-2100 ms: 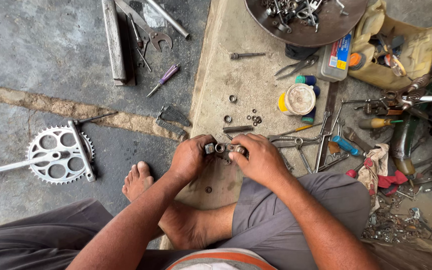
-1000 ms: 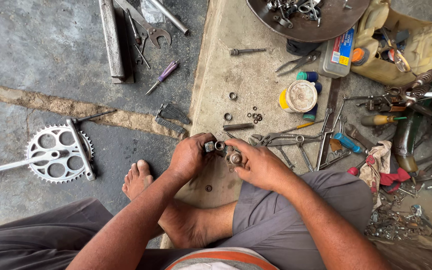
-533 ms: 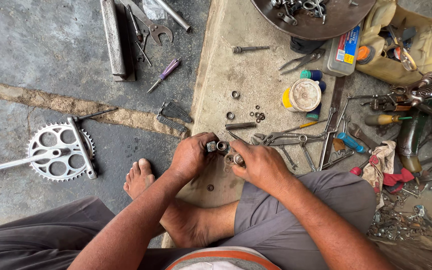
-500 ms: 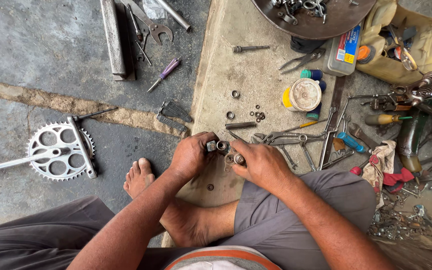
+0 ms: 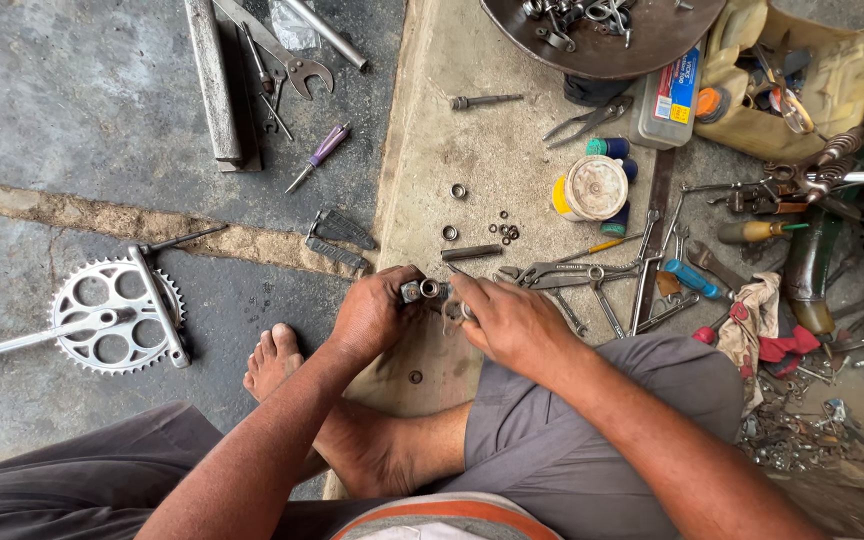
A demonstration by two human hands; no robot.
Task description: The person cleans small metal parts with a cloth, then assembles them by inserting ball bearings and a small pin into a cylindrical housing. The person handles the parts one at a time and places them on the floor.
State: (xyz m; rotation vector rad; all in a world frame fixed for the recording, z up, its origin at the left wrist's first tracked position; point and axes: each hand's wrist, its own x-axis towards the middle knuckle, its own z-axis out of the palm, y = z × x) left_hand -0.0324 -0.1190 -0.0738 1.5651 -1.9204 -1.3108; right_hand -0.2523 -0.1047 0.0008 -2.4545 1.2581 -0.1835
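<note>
A small metal hub part (image 5: 427,291) is sitting between both hands, just above the person's bare foot (image 5: 274,362). The left hand (image 5: 372,315) is gripping it from the left, and the right hand (image 5: 507,318) is pinching it from the right, fingers closing on the metal. Just beyond the part, a short axle (image 5: 472,253) and loose washers (image 5: 505,231) are lying on the stone slab (image 5: 482,150). Right of the part, pliers (image 5: 562,274) are resting. Far left of it, a chainring crank (image 5: 112,315) is lying on the floor
</note>
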